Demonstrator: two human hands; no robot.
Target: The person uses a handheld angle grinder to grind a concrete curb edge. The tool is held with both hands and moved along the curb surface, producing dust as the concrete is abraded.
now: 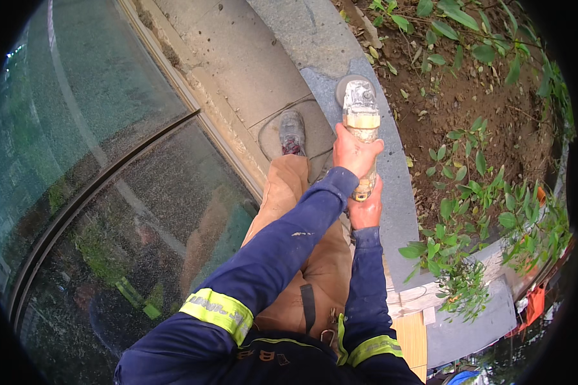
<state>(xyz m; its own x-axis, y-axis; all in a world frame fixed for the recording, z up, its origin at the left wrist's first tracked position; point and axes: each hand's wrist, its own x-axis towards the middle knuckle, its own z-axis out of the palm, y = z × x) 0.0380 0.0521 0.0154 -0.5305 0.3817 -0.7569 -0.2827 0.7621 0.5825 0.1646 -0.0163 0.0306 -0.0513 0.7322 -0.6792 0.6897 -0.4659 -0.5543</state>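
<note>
An angle grinder (361, 106), yellow and heavily dusted, is held with its head pointing away from me. Its round disc (349, 90) lies at or just above the grey stone coping (392, 167); whether it touches I cannot tell. My left hand (356, 153) is wrapped round the front of the grinder's body. Behind it, my right hand (367, 206) is closed round the rear end of the same tool. Around the disc, the stone is a darker blue-grey than the paler stretch beyond.
Glass panels (77, 115) in a dark frame stand on the left. My shoe (292, 131) is on the paved walkway (237, 70), where a thin cable (263, 128) loops around it. Soil (443, 109) with leafy plants borders the coping's right side. A grey board (472, 324) lies lower right.
</note>
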